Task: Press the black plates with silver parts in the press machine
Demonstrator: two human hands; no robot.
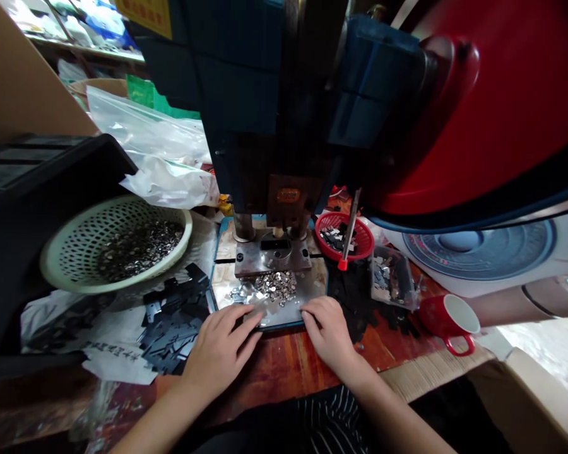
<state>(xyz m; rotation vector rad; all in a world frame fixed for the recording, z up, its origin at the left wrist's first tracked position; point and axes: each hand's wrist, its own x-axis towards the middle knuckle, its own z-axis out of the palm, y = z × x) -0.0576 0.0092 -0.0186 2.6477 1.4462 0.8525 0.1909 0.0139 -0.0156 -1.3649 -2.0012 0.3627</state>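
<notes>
My left hand (224, 340) rests at the front left edge of the press's metal plate (291, 314), its thumb and fingers apart. At the front right edge lies my right hand (327, 328), fingers curled together; whether its fingertips hold anything is too small to tell. Between and beyond both hands a heap of small shiny metal pieces (277, 285) sits on the plate. Behind the heap stands a steel die block (273, 257) under the dark blue press (246, 94). Flat dark metal pieces (175, 325) are piled left of my left hand.
A pale green basket (71, 265) with small metal parts stands left. To the right are a red basket (365, 243), a screwdriver-like rod (351, 221), a clear box (409, 284) and a red mug (438, 318). A big red wheel (515, 94) overhangs the right side.
</notes>
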